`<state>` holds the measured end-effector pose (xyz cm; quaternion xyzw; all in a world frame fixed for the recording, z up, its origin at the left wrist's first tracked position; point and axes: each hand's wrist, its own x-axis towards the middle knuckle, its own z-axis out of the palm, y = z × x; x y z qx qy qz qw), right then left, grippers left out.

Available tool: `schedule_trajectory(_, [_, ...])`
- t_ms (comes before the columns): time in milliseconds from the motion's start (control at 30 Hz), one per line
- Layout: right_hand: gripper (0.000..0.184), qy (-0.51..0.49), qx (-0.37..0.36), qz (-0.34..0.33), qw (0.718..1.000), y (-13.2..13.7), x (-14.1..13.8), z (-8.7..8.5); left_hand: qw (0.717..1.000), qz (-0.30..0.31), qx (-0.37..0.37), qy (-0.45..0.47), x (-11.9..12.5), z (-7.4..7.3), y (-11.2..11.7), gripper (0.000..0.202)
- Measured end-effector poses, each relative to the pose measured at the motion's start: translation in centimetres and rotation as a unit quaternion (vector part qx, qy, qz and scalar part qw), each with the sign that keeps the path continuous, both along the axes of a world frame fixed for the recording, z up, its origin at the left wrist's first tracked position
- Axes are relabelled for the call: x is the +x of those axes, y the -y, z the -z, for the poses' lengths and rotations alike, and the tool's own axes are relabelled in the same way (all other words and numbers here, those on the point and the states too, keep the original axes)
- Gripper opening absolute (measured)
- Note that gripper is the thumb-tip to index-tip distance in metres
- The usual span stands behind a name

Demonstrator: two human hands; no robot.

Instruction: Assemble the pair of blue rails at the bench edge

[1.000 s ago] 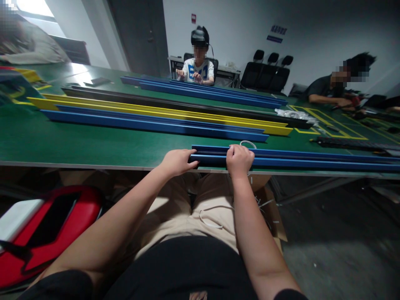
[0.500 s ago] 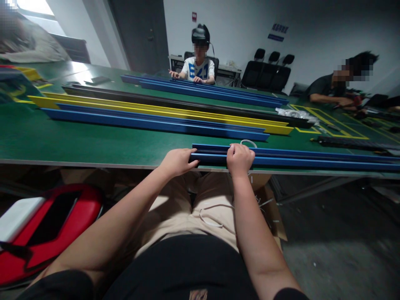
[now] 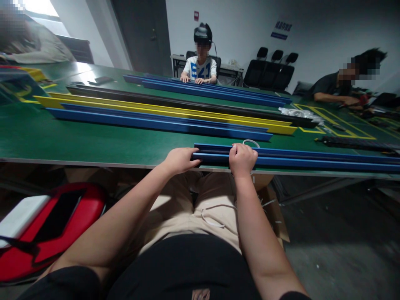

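Observation:
A long blue channel profile (image 3: 312, 161) lies along the front edge of the green table (image 3: 137, 148), running out of view at the right. At its near left end, my left hand (image 3: 180, 160) grips the end with thumb and fingers. My right hand (image 3: 243, 159) is closed over the profile a short way further right, its fingertips hidden inside or behind it. A white loop (image 3: 251, 143), perhaps a cord or tape, shows just behind my right hand.
Blue (image 3: 156, 126), yellow (image 3: 175, 111) and black (image 3: 131, 97) profiles lie beyond, with more blue ones (image 3: 212, 91) before a seated person (image 3: 201, 68). Other people sit at left and right. A red stool (image 3: 90, 208) with a white box (image 3: 25, 214) stands at lower left.
My hands keep their hold on the blue profile with hardly any movement. The view has shifted slightly. Across the table, the seated person's raised hand has come down to the tabletop.

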<state>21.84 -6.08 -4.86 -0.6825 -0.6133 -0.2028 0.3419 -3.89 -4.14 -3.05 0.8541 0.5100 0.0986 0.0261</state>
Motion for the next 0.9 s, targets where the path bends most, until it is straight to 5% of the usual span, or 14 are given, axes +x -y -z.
schedule_trajectory(900, [0.034,0.004,-0.003,0.002,1.0,0.08,-0.15,-0.16,1.0,0.006,-0.003,-0.03,-0.07,-0.18,-0.03,0.061])
